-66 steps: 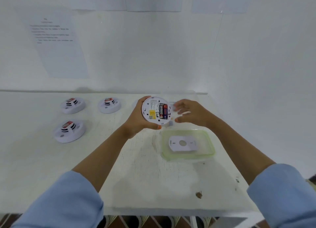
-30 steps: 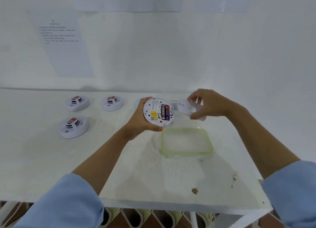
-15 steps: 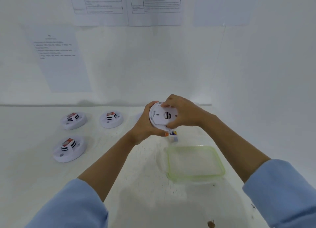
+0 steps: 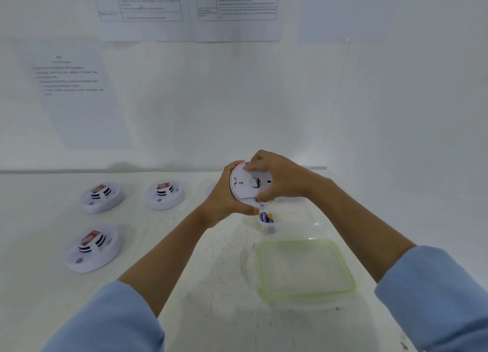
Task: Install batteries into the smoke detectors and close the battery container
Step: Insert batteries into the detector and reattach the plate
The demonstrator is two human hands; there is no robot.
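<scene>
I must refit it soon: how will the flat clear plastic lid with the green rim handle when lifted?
The green-rimmed clear lid looks thin, so probably light and a little bendy. It lies flat on the white table, so pushed it should slide, not roll.

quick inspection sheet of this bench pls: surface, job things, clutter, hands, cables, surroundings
surface: white table, paint scuffed
job's things: held detector raised off the table, plate on its back, facing the camera; back-left detector, back-middle detector and front-left detector lie on the table, red labels up; clear container open, batteries inside; lid lying flat beside it
clutter: dark specks near the lid
hands: left hand grips the held detector's rim; right hand grips the plate
cables: nothing seen
surroundings: white wall with printed sheets
</scene>
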